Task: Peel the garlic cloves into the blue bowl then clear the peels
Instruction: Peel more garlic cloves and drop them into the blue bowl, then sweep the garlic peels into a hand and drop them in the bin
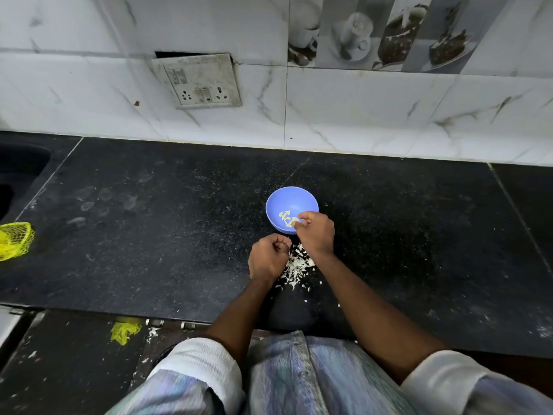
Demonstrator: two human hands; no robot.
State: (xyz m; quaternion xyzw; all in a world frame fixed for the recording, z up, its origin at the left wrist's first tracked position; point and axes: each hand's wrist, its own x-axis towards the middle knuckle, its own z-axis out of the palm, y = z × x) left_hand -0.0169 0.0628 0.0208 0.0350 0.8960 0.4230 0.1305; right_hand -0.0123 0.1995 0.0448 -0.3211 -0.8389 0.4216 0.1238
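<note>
A small blue bowl [287, 199] stands on the black counter [149, 235] and holds several pale peeled garlic cloves [284, 217]. My right hand [315, 233] is over the bowl's near rim, its fingertips curled and pinching a clove just inside the bowl. My left hand [267, 259] rests on the counter just in front of the bowl with its fingers curled in; what it holds is hidden. A pile of white garlic peels [296, 266] lies on the counter between my two wrists.
A yellow mesh bag [15, 241] lies at the counter's left edge beside a dark sink [18, 175]. A switch and socket plate [197, 80] hangs on the tiled wall. Yellow mesh scraps [124, 330] and peels lie on the floor below.
</note>
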